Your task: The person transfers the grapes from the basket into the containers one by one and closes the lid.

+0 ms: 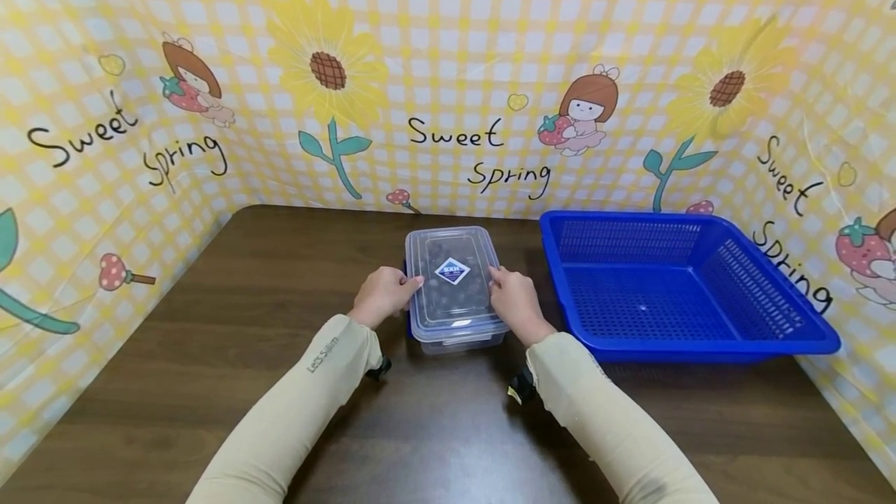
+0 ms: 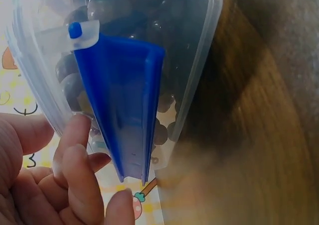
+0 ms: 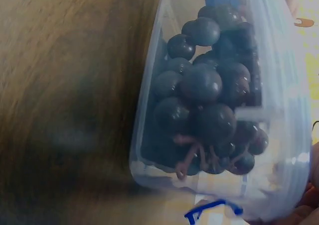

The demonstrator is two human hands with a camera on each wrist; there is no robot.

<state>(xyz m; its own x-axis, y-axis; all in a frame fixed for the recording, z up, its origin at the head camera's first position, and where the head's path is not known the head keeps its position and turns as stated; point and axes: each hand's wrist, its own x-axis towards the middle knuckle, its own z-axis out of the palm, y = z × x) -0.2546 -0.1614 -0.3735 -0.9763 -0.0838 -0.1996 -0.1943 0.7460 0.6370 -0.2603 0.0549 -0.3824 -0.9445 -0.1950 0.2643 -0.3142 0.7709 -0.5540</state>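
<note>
A clear plastic food container (image 1: 462,347) stands on the table with dark grapes (image 3: 202,83) inside. Its clear lid (image 1: 448,247), marked with a blue-and-white diamond label (image 1: 452,271), lies on top. On the left side, my left hand (image 1: 381,295) grips the lid's rim, thumb uppermost and fingers curled below. Opposite it, my right hand (image 1: 516,298) pinches the right rim; its fingertips are partly hidden. A blue latch (image 2: 124,95) hangs swung away from the container wall in the left wrist view. Another blue latch (image 3: 214,208) sticks out in the right wrist view.
A large blue plastic basket (image 1: 689,344) with perforated walls stands to the right of the container. Brown wooden table (image 1: 175,379) surface lies around both. A yellow checked cloth backdrop (image 1: 434,61) encloses the back and sides.
</note>
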